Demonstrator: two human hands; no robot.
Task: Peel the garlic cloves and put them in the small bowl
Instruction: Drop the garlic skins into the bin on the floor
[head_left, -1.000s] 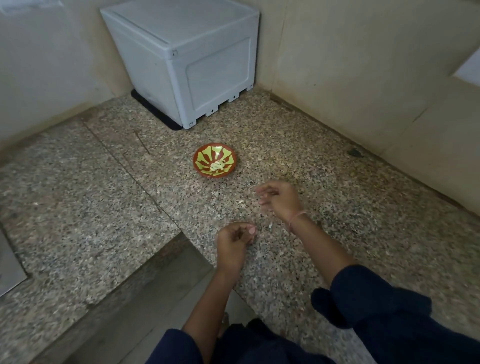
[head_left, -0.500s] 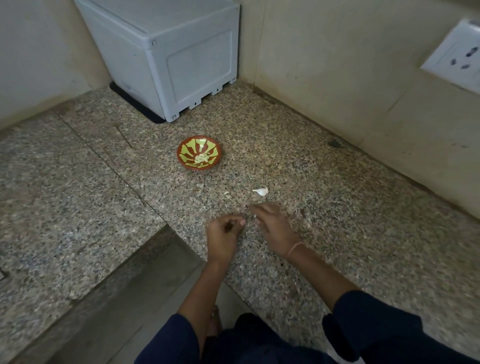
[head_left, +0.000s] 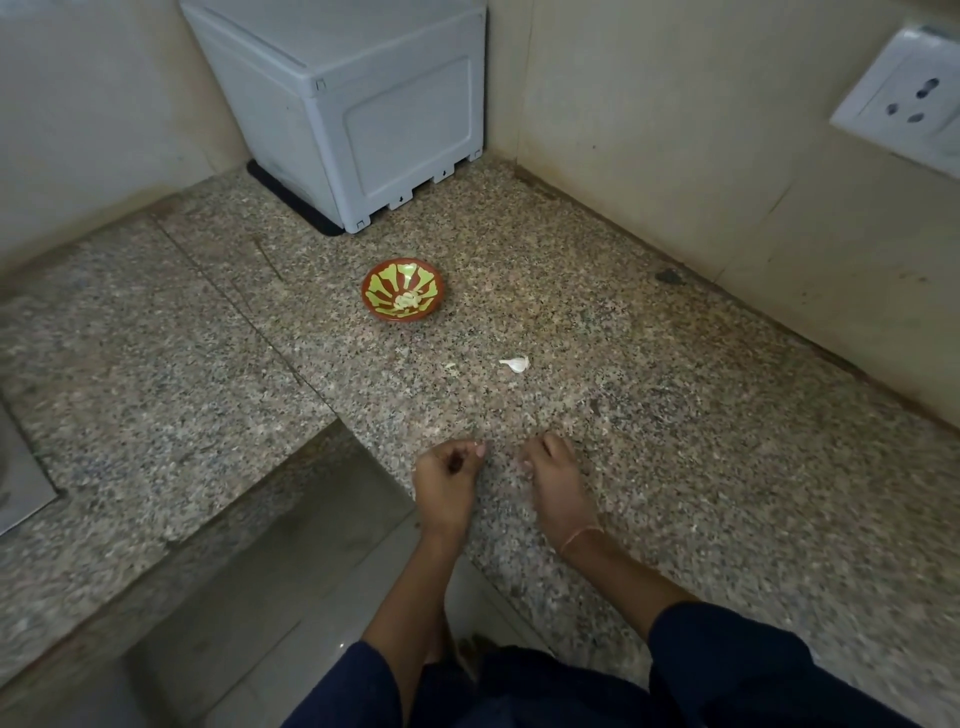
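Head view: the small bowl (head_left: 382, 285), red-brown with a yellow-green pattern, stands upright on the speckled stone worktop (head_left: 675, 441) and holds a few pale peeled cloves (head_left: 406, 300) at its bottom. Nearer the person than the bowl and to its right, one garlic clove (head_left: 515, 364) lies alone on the stone, apart from the bowl. A small pale scrap (head_left: 451, 367) lies a little nearer than the bowl.

A broad stretch of stone separates the bowl from both hands, with the clove and the scrap on it. The left hand (head_left: 448, 480) has its fingers curled in against the thumb; whether they pinch anything cannot be told. The right hand (head_left: 557, 480) has its fingers bent down toward the stone, and what they hold, if anything, is hidden. The two hands are apart, with a strip of stone between them.

Left of the bowl and nearer the person, the worktop's edge steps inward just beside the left hand, with floor tiles (head_left: 291, 597) below. Beyond the bowl a grey box (head_left: 363, 104) sits in the corner of the walls. Right of the bowl the wall foot bounds the worktop, and a white socket (head_left: 904, 98) is on that wall.
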